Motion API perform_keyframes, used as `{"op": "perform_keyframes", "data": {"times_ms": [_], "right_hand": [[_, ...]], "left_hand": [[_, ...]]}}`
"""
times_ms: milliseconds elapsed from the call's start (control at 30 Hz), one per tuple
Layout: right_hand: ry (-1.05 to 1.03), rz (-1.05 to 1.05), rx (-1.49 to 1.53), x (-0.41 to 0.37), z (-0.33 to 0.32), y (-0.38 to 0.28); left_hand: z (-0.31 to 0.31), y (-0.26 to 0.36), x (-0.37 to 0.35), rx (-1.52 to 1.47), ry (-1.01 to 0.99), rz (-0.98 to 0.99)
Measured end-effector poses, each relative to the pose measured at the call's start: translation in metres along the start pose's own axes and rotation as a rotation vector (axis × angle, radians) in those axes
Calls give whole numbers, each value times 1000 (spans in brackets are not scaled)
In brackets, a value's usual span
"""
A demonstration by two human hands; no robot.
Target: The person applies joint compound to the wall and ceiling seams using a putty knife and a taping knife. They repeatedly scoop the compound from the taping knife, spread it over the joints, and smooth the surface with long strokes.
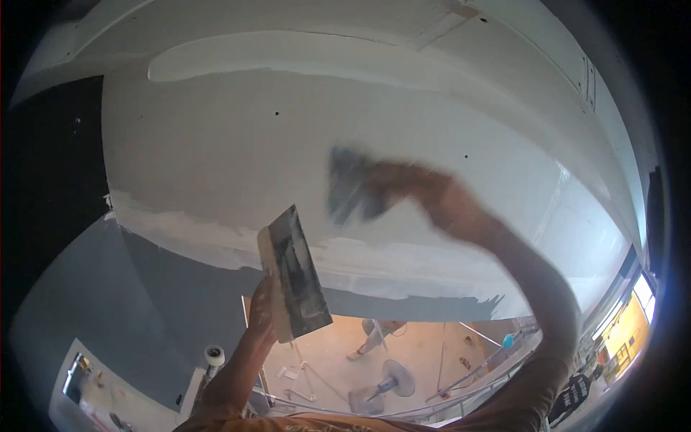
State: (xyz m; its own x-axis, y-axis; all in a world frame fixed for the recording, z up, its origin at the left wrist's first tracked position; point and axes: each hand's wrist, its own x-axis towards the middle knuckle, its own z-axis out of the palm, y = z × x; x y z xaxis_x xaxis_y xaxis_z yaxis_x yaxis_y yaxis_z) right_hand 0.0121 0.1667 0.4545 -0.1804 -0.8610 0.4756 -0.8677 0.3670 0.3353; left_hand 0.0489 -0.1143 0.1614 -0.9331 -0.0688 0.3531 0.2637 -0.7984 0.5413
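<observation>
My left hand [264, 306] is wrapped round a wide filling knife [299, 270], raised below the ceiling. Its metal blade carries pale and dark smears, and a beige strip runs down its left side. Reaching up from the right, my right hand [425, 191] grips a putty knife [349, 183] with a broad blade, smeared by motion. That blade overlaps the pale grey ceiling panel [216, 137] in this view. White filler [194, 234] forms an uneven band along the panel's lower edge, beside the darker grey wall [187, 273].
Far below on the floor stand a pedestal fan [396, 378] and other items. A railing [432, 410] curves beneath me. Left of the panel is a black area [57, 151]. A dark garment with lettering [576, 392] shows at lower right, near a bright yellow opening [626, 335].
</observation>
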Motion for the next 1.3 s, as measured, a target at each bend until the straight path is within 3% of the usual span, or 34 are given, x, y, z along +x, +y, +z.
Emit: {"op": "perform_keyframes", "data": {"times_ms": [33,67,133,167,200,267,400,433,467,500,567,633,667,700,733,800,833,933,967,1033,1067,1133,1300], "right_hand": [[-110,3,187,7,23,-27],[-140,-134,282,14,46,-47],[-247,-211,133,25,75,-63],[-231,-219,118,36,82,-56],[-217,-226,104,46,85,-48],[-357,-231,-378,84,83,-39],[105,-447,-795,225,70,-90],[332,-489,-903,275,73,-102],[425,-517,-938,326,79,-108],[328,-425,-1024,371,81,-122],[298,-326,-1079,472,109,-118],[251,-306,-1144,516,116,-139],[253,-297,-1154,535,121,-142],[257,-234,-1157,549,128,-143],[258,-170,-1156,557,132,-138],[251,-193,-1180,545,115,-139],[232,-171,-1182,541,110,-132],[171,-164,-1287,503,79,-113],[252,-347,-1376,474,64,-103],[124,-168,-1402,445,54,-89],[124,-194,-1389,423,45,-82],[115,-204,-1377,381,25,-74],[42,-100,-1437,311,-5,-39]], "left_hand": [[-3,3,0,-56,-13,-44],[-5,7,-3,-58,-3,-31],[-14,19,-14,-34,123,117],[-30,27,-26,120,-75,370],[-44,42,-38,119,-49,402],[-60,80,-70,52,-127,479],[-109,120,-114,-85,-101,521],[-115,125,-124,25,67,575],[-119,130,-133,136,230,623],[-120,138,-141,127,236,644],[-121,146,-160,-95,550,468],[-185,130,-174,-115,524,521],[-186,139,-172,-128,498,571],[-178,142,-177,-79,594,547],[-208,133,-176,-77,580,539],[-292,103,-182,1597,799,768],[-279,110,-176,1597,789,764],[-199,142,-164,-51,551,437],[-204,137,-158,-50,552,424],[-219,121,-143,748,672,463],[-211,124,-141,751,667,451],[-179,140,-126,30,386,273],[-166,115,-86,1,306,184]]}}
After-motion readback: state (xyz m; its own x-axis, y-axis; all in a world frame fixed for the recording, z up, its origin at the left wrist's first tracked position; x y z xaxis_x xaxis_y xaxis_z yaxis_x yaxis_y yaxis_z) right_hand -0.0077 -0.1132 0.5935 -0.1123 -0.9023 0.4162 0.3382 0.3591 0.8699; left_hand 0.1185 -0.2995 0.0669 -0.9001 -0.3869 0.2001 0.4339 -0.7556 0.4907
